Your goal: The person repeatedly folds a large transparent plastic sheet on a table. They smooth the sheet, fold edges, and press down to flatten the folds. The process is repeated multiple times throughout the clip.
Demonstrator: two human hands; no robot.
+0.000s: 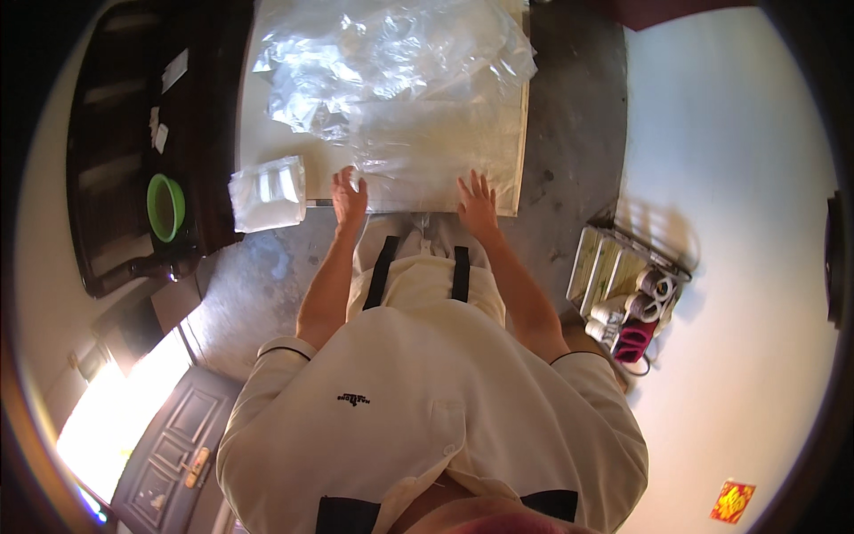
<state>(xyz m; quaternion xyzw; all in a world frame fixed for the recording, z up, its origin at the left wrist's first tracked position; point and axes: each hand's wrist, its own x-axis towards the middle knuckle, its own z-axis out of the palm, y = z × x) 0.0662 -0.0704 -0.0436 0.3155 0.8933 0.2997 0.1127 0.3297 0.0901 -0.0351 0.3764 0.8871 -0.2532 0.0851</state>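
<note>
A large sheet of clear plastic film lies over the pale table, smooth near me and crumpled into a shiny heap towards the far side. My left hand rests at the near edge of the film, its fingers slightly curled and apart. On the right, my right hand lies flat on the film with its fingers spread, near the table's front edge. Just left of my left hand, a folded stack of clear plastic overhangs the table's near left corner.
A dark wooden bench along the left bears a green plastic basin and small white pieces. At the right, a rack holds several shoes beside the white wall. A panelled door stands at the lower left.
</note>
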